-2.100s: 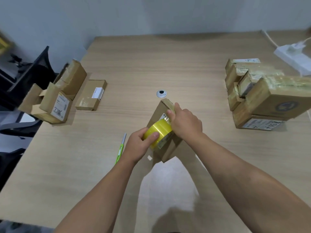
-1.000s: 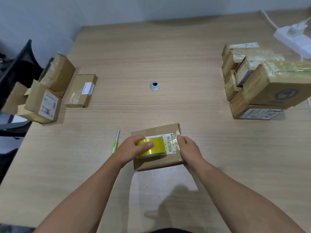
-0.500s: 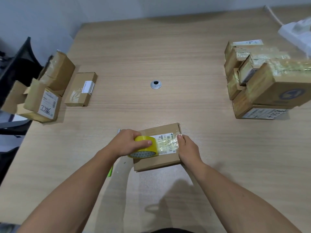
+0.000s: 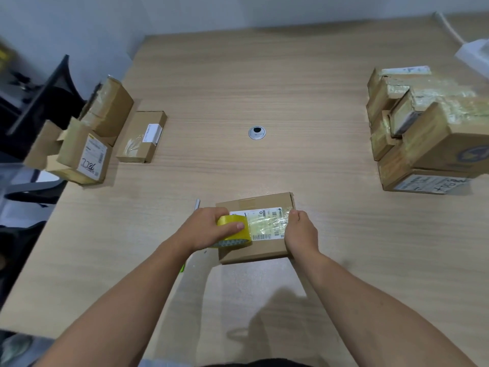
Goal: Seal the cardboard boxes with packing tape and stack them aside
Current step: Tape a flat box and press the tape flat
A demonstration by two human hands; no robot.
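A flat cardboard box (image 4: 260, 202) with a white label lies on the table near me. My left hand (image 4: 205, 229) grips a yellow roll of packing tape (image 4: 234, 230) at the box's left edge. A strip of clear tape (image 4: 267, 223) runs from the roll across the label to the right edge. There my right hand (image 4: 300, 233) holds the box's right side, fingers curled over the tape's end. A stack of taped boxes (image 4: 428, 144) stands at the right. Several other boxes (image 4: 90, 144) sit at the left.
A green pen (image 4: 197, 205) lies left of the box, mostly hidden under my left arm. A round metal cable grommet (image 4: 256, 132) sits mid-table. A white power strip (image 4: 473, 53) lies at the far right corner. A dark chair (image 4: 37, 107) stands off the table's left edge.
The box went from tilted up to flat on the table. My left hand has pulled the roll leftward across the top, laying tape, while my right hand stays at the right edge.
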